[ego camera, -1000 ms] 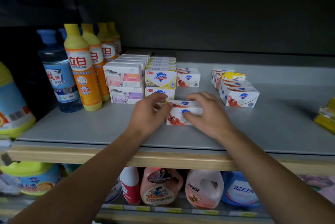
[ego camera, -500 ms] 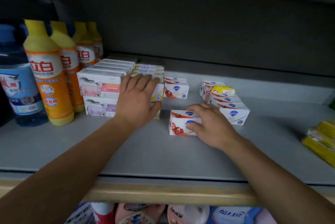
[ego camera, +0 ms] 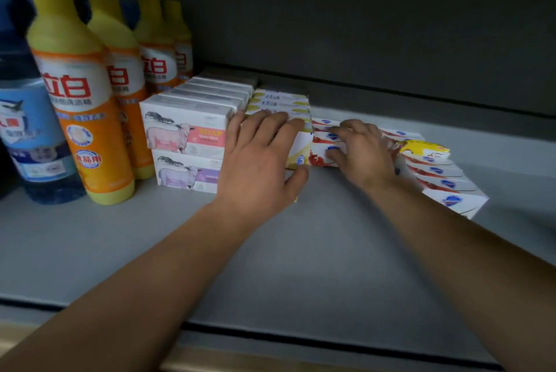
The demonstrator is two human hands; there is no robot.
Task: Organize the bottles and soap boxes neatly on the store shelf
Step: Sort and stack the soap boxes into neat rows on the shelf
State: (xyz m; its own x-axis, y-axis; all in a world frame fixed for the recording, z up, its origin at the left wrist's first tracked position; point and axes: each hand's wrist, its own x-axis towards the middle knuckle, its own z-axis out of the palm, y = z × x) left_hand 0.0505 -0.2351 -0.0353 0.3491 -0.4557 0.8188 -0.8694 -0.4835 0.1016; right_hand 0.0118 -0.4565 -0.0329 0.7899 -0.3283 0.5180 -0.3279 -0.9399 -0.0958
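- Left hand [ego camera: 261, 158]: forearm reaching in from lower left, palm flat with fingers straight, pressed on the front of the yellow soap box stack [ego camera: 281, 106].
- Right hand [ego camera: 361, 152]: forearm from lower right, fingers curled, gripping the red-and-white soap box [ego camera: 323, 150] just right of that stack.
- Shelf [ego camera: 270, 266]: grey; yellow bottles [ego camera: 79, 94] upright at far left; sheep-print boxes [ego camera: 185, 136] between.

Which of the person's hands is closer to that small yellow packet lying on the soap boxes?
Right. The right hand sits just left of the yellow packet; the left hand lies farther left, on the yellow-white boxes.
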